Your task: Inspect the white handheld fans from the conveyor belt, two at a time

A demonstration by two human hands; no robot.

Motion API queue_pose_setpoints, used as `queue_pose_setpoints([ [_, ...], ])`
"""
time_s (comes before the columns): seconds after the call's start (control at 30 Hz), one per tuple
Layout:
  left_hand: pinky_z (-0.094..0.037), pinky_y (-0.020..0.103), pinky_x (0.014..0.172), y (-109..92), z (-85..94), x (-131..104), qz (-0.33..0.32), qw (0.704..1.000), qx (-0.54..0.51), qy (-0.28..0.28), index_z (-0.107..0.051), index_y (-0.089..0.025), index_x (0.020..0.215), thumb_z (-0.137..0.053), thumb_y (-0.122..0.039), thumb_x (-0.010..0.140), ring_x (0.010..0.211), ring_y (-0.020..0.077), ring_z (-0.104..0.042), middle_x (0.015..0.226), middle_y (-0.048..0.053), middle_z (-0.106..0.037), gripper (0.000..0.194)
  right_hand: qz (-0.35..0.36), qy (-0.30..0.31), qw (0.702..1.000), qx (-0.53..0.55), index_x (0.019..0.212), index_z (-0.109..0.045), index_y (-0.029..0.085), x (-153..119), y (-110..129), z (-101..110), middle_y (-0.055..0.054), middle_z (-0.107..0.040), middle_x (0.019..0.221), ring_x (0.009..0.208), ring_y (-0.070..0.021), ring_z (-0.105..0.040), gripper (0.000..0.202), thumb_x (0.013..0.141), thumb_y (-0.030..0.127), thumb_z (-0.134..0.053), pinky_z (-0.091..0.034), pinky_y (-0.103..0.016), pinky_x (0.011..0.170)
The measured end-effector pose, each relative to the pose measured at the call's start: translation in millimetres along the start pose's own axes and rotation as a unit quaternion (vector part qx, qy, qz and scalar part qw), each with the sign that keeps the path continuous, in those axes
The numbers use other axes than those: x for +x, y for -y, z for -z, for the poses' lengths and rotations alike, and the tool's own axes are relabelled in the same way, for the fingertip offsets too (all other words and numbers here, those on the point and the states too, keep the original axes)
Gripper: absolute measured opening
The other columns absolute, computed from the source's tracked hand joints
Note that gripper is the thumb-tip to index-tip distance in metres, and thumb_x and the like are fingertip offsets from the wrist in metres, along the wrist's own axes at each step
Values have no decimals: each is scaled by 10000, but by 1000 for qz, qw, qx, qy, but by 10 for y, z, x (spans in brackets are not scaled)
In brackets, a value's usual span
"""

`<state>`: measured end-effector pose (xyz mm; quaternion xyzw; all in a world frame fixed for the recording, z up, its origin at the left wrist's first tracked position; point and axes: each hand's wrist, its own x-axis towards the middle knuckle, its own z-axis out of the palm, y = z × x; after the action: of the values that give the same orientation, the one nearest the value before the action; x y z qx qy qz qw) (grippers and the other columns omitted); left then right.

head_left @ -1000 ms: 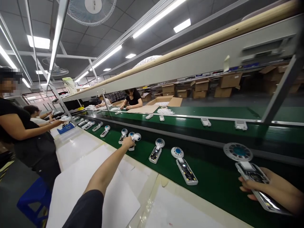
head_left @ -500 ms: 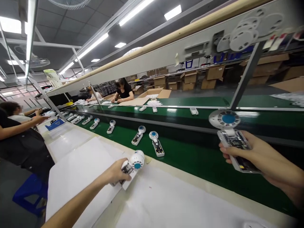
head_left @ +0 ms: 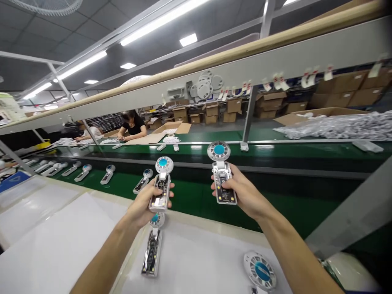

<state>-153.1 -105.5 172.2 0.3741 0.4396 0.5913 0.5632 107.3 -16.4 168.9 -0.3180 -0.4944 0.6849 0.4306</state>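
Note:
My left hand (head_left: 143,206) is closed around the handle of a white fan-like handheld device (head_left: 161,190), raised above the near edge of the belt. The device has a round vented head with a blue centre, and its open handle shows a circuit board. In my right hand (head_left: 241,188) is a similar device (head_left: 224,183), held upright over the belt with its board facing me. Below my left hand another such device (head_left: 152,253) lies on the white table. One more device (head_left: 260,271) lies near my right forearm, its handle cut off by the bottom edge.
A green conveyor belt (head_left: 190,192) runs across, carrying several similar devices (head_left: 108,174) at left. A grey post (head_left: 249,118) and a long shelf rail (head_left: 122,98) stand beyond. Across the belt, a person (head_left: 133,126) works near an open carton (head_left: 180,128). White parts in clear plastic (head_left: 337,124) lie at right.
The device from my left hand now lies on the white table, and that hand has taken another from the belt. My right hand has brought its device inward. The view has swung right.

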Motion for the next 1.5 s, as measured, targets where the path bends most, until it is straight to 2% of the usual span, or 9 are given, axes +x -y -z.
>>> queue_pose_setpoints([
  [0.1,-568,325,602,-61,-355,58,-64,998,8,22,-493,-179,1187,-677,-140,732,751,202,-697,1197,123,-637,492,52,18,998,-1,1376,-364,290,-65,10,-7,-11,-602,1062,827,-154,-656,675,758,142,-593,-601,-293,684],
  [0.23,-561,336,567,-22,-550,28,-118,990,27,74,-420,-233,1269,-668,-173,782,669,203,-702,1180,108,-645,550,97,40,994,4,1423,-308,306,-143,13,-28,-24,-588,1108,871,-168,-656,719,788,174,-619,-608,-329,718],
  [0.37,-556,322,563,38,-556,-16,-122,986,25,108,-360,-266,1304,-658,-161,806,692,200,-699,1135,90,-652,590,114,51,992,0,1435,-284,322,-187,6,-87,-24,-585,1098,882,-173,-654,748,788,178,-632,-614,-373,749],
  [0.5,-562,313,571,42,-541,-16,-127,984,11,124,-338,-264,1315,-655,-143,805,696,189,-697,1116,81,-651,613,100,46,994,-5,1417,-307,321,-198,-23,-141,-28,-597,1092,837,-180,-677,736,779,192,-650,-602,-334,658],
  [0.63,-573,315,577,39,-522,11,-127,982,-12,140,-326,-264,1324,-665,-131,789,687,179,-698,1123,71,-648,647,78,30,996,-12,1384,-348,306,-189,-50,-181,-32,-616,1091,801,-189,-690,720,753,214,-684,-605,-337,641],
  [0.8,-595,324,594,55,-526,43,-119,983,-37,138,-343,-274,1309,-690,-124,744,779,188,-700,1255,93,-608,679,64,-5,998,-22,1379,-365,300,-176,-51,-252,-52,-630,1113,823,-205,-685,762,705,238,-716,-599,-317,607],
  [1.17,-552,306,556,86,-579,68,-75,987,-41,135,-342,-259,1298,-724,-166,720,660,181,-697,1144,79,-643,700,75,-3,997,-34,1380,-405,314,-212,-64,-268,-64,-604,1258,847,-191,-679,718,727,212,-687,-619,-351,691],
  [1.37,-566,342,624,111,-570,71,-85,987,-47,130,-358,-281,1281,-692,-76,633,719,179,-695,1257,83,-601,758,91,19,995,-42,1438,-373,327,-221,-41,-192,-30,-673,1022,771,-189,-691,797,723,171,-689,-586,-298,609],
  [1.5,-561,332,586,111,-577,69,-88,987,-46,124,-348,-290,1285,-701,-87,647,690,179,-699,1273,90,-594,757,79,27,995,-52,1492,-298,328,-221,-14,-184,-23,-683,987,764,-193,-699,856,743,186,-686,-586,-311,637],
])
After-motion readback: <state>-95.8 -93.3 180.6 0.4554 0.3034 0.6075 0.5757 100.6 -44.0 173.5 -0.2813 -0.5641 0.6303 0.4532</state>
